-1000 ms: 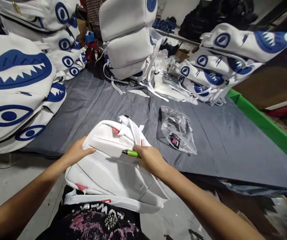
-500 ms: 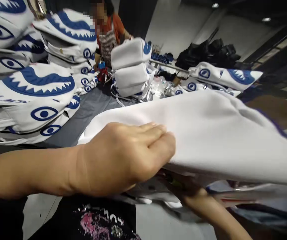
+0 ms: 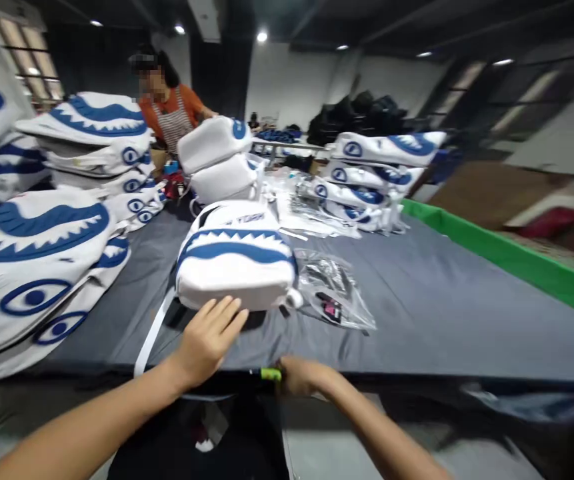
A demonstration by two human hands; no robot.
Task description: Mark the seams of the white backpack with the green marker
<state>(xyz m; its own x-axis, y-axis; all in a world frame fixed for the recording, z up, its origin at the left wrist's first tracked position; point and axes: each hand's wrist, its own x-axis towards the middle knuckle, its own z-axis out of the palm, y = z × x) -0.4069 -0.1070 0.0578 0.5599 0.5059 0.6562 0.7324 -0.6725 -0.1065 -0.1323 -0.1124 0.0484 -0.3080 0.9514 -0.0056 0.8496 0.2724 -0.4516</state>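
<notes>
A white backpack (image 3: 234, 263) with a blue shark mouth and zigzag teeth lies on the table in front of me, a white strap trailing toward the table edge. My left hand (image 3: 209, 337) rests against its near end with the fingers stretched out. At the table's front edge, my right hand (image 3: 294, 375) is closed around a small tool with a yellow-green handle (image 3: 271, 374); a dark tip points left, but its exact kind is unclear. Right of the backpack is a clear plastic bag (image 3: 334, 293) with a small pink and black item in it.
Stacks of similar backpacks stand at the left (image 3: 37, 267) and back right (image 3: 387, 150). White bags (image 3: 219, 150) are piled beyond the middle, near a person in an orange top (image 3: 187, 103). A green strip (image 3: 507, 257) runs along the dark table's (image 3: 441, 313) right side.
The white backpack, raised close to me before, now lies on the table. My left hand has gone from gripping it to lying flat against it. The view has pulled back.
</notes>
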